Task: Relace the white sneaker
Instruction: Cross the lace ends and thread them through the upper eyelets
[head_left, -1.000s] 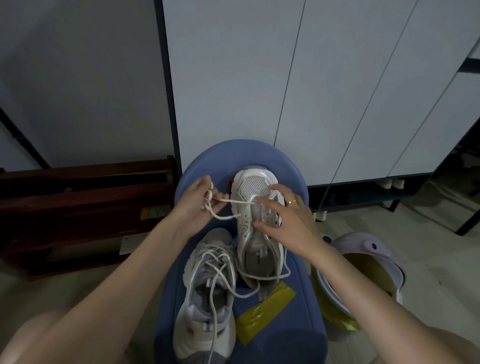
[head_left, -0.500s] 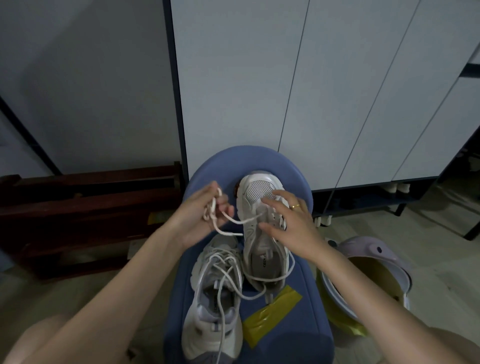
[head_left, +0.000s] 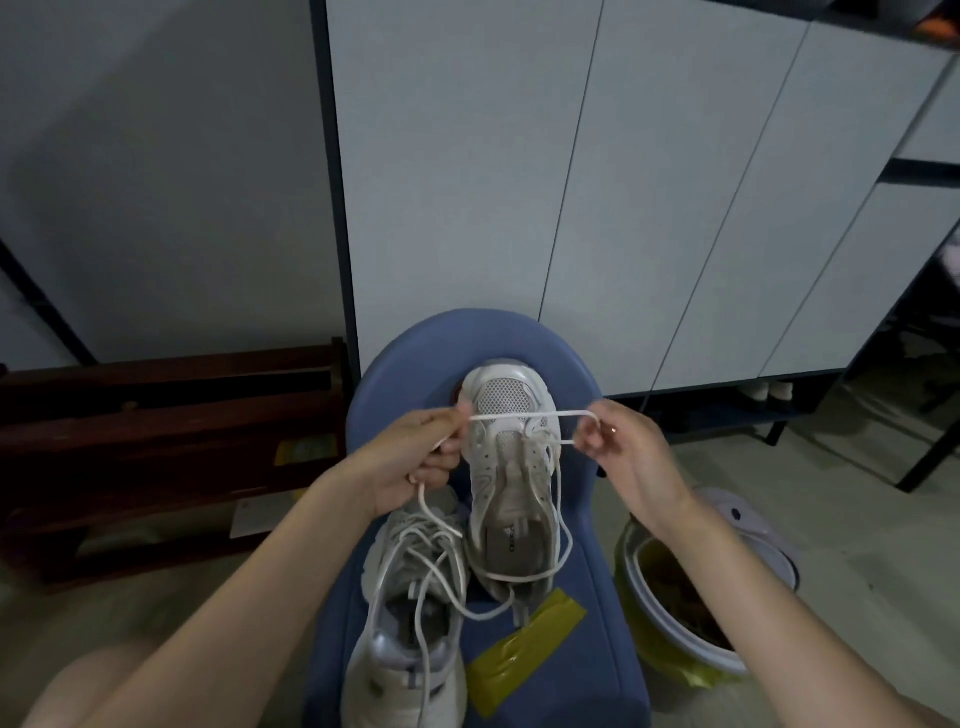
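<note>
sneaker in work: we log a white mesh-toed lace-up sneaker (head_left: 511, 467) lying on the blue padded seat (head_left: 587, 561), toe pointing away from us, between the two hands.
lace: we note a white cord shoelace (head_left: 530, 415) stretched level across the toe end of the eyelets, each end in a hand; slack runs down the right side of the shoe and loops round below its heel opening.
left hand: we record the left hand (head_left: 415, 462) just left of the shoe, fingers curled and pinching one end of the lace, a further length trailing down from its palm.
right hand: we record the right hand (head_left: 623, 457) just right of the shoe, fingers curled and pinching the other end of the lace; a ring shows on one finger.
second shoe: we list a second white sneaker (head_left: 410, 623) nearer us on the same seat, laces loose and tangled, its toe touching the first shoe's side.
tape: a flat strip of yellow-green tape (head_left: 524, 654) lies on the seat, just below the first shoe's heel.
bin: a pale round waste bin with yellow liner (head_left: 691, 597) stands on the floor right of the seat.
backdrop: white cabinet doors (head_left: 571, 182) behind; a dark wooden rack (head_left: 156, 441) at left.
</note>
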